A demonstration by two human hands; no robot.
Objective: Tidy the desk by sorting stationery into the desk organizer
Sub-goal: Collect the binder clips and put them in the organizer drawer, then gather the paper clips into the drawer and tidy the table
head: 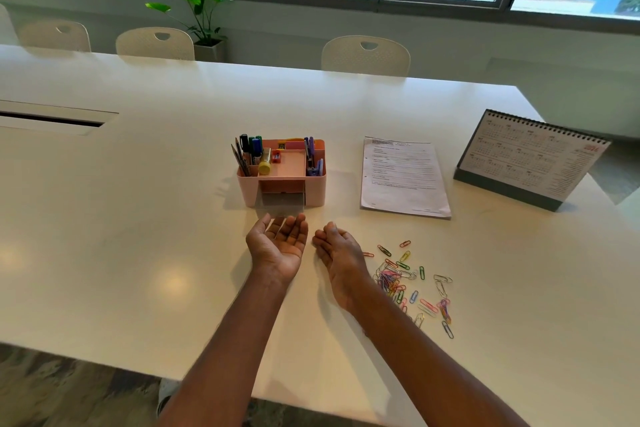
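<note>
Both hands hover low over the white surface (138, 218), side by side and a little apart, just in front of the pink desk organizer (313, 184). The left hand (277, 248) lies palm up with its fingers relaxed and slightly cupped, holding nothing, its fingertips near the translucent grey drawer (282, 203) that juts from the organizer's lower front. The right hand (337, 251) is turned on its side with the fingers curled inward; whether it holds anything I cannot tell. Just beside the right wrist, coloured paper clips (412, 284) lie scattered loose on the surface, some in a small heap, others spread apart. In the organizer's left compartment markers and pencils (250, 149) stand upright, with a yellow glue stick (265, 164) leaning next to them and a small red sharpener (276, 157) in the middle tray. Purple pens (309, 148) stand in the right compartment. To the right of the organizer a stack of printed sheets (403, 177) lies flat, and farther right a desk calendar (530, 159) stands upright.
</note>
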